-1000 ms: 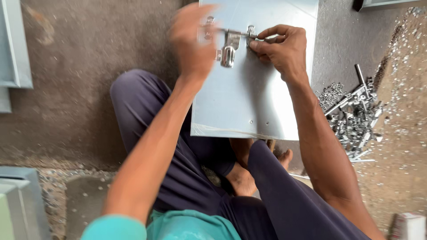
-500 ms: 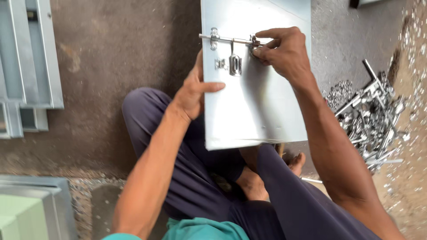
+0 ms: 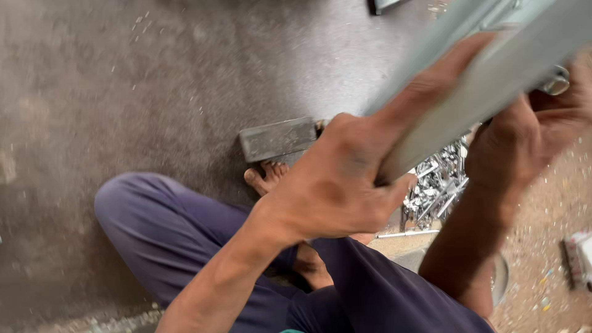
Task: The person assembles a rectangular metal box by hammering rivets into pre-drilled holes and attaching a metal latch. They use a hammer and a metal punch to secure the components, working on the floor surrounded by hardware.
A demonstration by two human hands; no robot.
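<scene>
A grey sheet-metal panel (image 3: pixel 487 74) is raised edge-on across the upper right, tilted and blurred. My left hand (image 3: pixel 345 179) grips its lower edge, thumb under and fingers over. My right hand (image 3: pixel 530 135) holds the panel from the right side, close to a shiny metal bolt fitting (image 3: pixel 555 83) on it. I sit cross-legged in dark blue trousers (image 3: pixel 166 234) with a bare foot (image 3: pixel 265 179) showing below the panel.
A dark rectangular metal block (image 3: pixel 277 139) lies on the concrete floor beside my foot. A heap of shiny metal latch parts (image 3: pixel 438 185) sits behind my hands. Sandy, littered ground spreads at the right, with a small box (image 3: pixel 579 256) at the edge.
The panel lay flat on my lap with my right hand at its latch; now both hands have lifted and tilted it edge-on. The view has swung right.
</scene>
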